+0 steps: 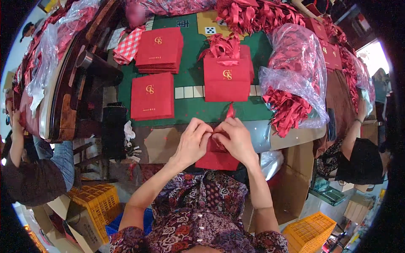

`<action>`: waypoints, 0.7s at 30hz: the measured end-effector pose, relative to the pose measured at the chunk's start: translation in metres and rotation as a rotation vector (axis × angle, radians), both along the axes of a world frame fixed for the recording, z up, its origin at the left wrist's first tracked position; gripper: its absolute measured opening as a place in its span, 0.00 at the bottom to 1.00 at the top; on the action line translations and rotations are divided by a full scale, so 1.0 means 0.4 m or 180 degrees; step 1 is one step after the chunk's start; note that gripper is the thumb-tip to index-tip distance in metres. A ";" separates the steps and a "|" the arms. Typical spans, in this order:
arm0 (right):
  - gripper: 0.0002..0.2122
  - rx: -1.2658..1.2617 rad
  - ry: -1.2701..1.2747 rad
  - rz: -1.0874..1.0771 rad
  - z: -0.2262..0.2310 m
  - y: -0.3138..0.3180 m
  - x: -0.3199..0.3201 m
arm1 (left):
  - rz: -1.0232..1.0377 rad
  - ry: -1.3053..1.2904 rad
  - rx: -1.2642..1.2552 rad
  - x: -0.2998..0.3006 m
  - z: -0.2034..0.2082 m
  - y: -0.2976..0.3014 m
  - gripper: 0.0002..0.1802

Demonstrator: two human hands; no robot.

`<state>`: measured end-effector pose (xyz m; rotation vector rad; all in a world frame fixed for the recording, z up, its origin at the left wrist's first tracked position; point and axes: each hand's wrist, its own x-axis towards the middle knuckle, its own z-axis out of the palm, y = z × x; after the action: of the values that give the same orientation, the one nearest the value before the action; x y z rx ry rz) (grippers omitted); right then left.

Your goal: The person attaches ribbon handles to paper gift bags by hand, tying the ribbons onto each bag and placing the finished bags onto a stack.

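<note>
At the table's near edge, my left hand [193, 141] and my right hand [234, 138] meet fingertip to fingertip over a small red paper bag [217, 161]. Both hands are closed in a pinch at the bag's upper part. A strip of red ribbon [230, 111] sticks up just beyond my right hand. My fingers hide exactly what lies between the tips. Farther in stands a stack of red bags [227, 86] with loose ribbon handles [222, 46] on top.
Two piles of flat red bags, one near [152, 103] and one far [156, 57], lie left on the green table [192, 111]. At right, a clear plastic sack [295, 55] spills red ribbons. Yellow crates [310, 232] stand below. Other people sit at both sides.
</note>
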<state>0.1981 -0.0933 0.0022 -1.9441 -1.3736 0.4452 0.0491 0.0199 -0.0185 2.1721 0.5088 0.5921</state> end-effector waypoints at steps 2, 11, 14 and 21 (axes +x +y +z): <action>0.06 0.0011 0.0015 -0.0048 0.009 0.001 -0.007 | 0.0012 -0.0064 -0.0075 0.000 -0.001 0.000 0.07; 0.08 -0.0564 0.0562 0.0519 -0.012 -0.010 0.059 | -0.0325 -0.0302 0.0312 -0.011 0.000 -0.008 0.09; 0.08 -0.0798 0.1492 0.0461 -0.005 -0.005 0.073 | -0.0412 -0.0462 0.0361 -0.010 -0.003 -0.011 0.08; 0.10 -0.0214 0.1341 -0.0389 -0.065 0.019 0.051 | -0.0339 -0.0371 0.0393 -0.013 -0.003 -0.007 0.06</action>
<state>0.2184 -0.0857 -0.0238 -1.8403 -0.9761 0.7978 0.0439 0.0173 -0.0198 2.2489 0.2992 0.7026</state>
